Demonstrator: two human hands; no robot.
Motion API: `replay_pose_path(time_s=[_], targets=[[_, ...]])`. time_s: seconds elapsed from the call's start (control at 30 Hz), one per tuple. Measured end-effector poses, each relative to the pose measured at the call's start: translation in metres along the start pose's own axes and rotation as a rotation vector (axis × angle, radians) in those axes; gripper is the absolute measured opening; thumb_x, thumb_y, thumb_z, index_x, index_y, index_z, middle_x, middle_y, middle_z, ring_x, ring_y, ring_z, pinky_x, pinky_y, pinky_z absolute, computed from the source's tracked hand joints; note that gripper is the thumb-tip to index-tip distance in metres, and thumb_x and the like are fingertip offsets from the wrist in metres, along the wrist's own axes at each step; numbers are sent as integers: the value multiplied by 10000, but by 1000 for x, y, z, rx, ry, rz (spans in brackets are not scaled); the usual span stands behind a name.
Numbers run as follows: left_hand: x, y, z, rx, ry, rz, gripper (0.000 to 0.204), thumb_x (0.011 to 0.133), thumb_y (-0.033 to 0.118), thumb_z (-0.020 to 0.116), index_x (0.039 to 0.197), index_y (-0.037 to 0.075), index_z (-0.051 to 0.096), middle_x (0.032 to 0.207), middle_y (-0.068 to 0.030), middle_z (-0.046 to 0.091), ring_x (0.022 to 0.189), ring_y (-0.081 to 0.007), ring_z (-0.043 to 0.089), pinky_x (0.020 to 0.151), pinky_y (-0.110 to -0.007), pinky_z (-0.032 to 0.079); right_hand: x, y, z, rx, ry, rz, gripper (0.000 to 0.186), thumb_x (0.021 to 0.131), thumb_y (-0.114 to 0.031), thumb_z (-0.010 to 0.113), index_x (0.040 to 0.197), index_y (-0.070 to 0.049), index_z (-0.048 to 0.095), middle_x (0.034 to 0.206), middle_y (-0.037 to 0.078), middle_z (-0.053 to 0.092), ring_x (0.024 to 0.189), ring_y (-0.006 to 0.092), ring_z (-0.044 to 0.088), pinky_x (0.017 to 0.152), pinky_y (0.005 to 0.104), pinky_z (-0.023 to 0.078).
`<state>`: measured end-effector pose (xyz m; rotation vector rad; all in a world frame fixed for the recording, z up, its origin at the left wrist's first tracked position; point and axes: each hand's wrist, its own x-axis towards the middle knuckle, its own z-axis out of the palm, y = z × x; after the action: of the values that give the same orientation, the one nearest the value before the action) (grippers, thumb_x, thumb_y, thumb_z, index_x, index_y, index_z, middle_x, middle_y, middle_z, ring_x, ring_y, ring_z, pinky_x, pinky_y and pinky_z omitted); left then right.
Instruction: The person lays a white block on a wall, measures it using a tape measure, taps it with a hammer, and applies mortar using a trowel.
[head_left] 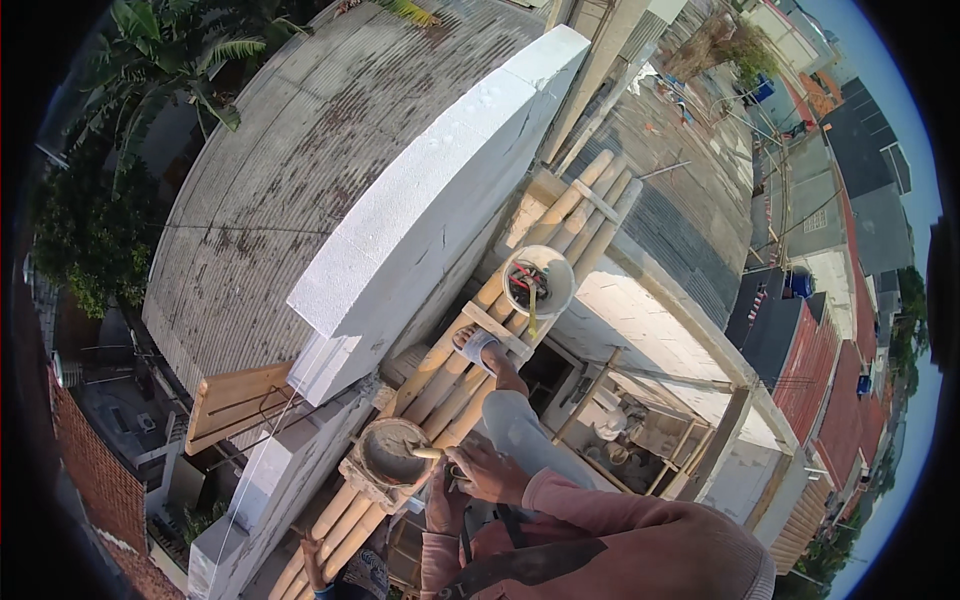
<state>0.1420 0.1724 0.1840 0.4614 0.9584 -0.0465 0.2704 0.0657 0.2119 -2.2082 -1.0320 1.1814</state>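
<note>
Right hand [490, 473], fingers curled, lies close against the left hand [443, 503] in front of the body; whether either hand grips anything cannot be told, as the fingers hide what may lie between them. Wooden-handled tool [429, 453] rests across the near rim of the round basin [362, 463], its handle pointing toward the right hand; contact between the two is not clear; its other end lies over the grey mortar [390, 447].

Likely faults and their causes: a sleeve or knuckle catching the projecting handle could lever the tool out or jog the basin; the basin stands on a crusted board [370, 488] laid over round poles [560, 203], so an uneven push could tilt it and spill mortar; a second person's hand [311, 560] and patterned head covering [367, 572] show below, near the lower poles, hence anything dropped could strike that person. Footing poses a further hazard: the sandalled foot [477, 346] stands on the poles just beside the white bucket [566, 291]; a slip on the rounded surface, or a kick while turning, could tip the bucket and send its tools [527, 280] into the open room beneath.
</note>
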Motion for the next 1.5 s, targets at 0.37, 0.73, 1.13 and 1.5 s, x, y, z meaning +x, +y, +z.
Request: replay_pose_path(time_s=[0.37, 0.73, 1.13, 1.5], targets=[[-86, 15, -16, -233, 27, 46, 427, 1024, 346, 546, 1330, 49, 540, 1173, -62, 609, 1030, -179, 634, 887, -335, 572, 2, -65, -12, 131, -385, -195, 605, 894, -378, 634, 1348, -5, 487, 1269, 255, 557, 1211, 399, 527, 1054, 440, 397], [-127, -23, -49, -62, 145, 142, 341, 914, 325, 722, 1085, 40, 646, 990, -31, 678, 866, -110, 667, 783, -235, 567, -8, -102, -11, -4, -808, -177, 613, 971, -474, 502, 1318, 32, 520, 1266, 291, 594, 1215, 412, 556, 1021, 421, 410], [-158, 3, -91, -714, 287, 564, 373, 885, 37, 706, 1189, 99, 501, 951, -11, 626, 801, -100, 629, 724, -225, 545, 28, -102, -50, -530, -757, -578, 432, 962, -290, 489, 1287, -14, 559, 1273, 294, 557, 1116, 381, 606, 935, 418, 477], [-216, 56, -336, -1272, 727, 1049, 332, 832, 40, 731, 1092, 57, 527, 1050, -58, 578, 976, -170, 587, 856, -281, 527, 21, -3, -325, -408, -599, 118, 287, 835, -234, 639, 1029, -29, 690, 1034, 106, 675, 907, 210, 631, 839, 323, 475]])
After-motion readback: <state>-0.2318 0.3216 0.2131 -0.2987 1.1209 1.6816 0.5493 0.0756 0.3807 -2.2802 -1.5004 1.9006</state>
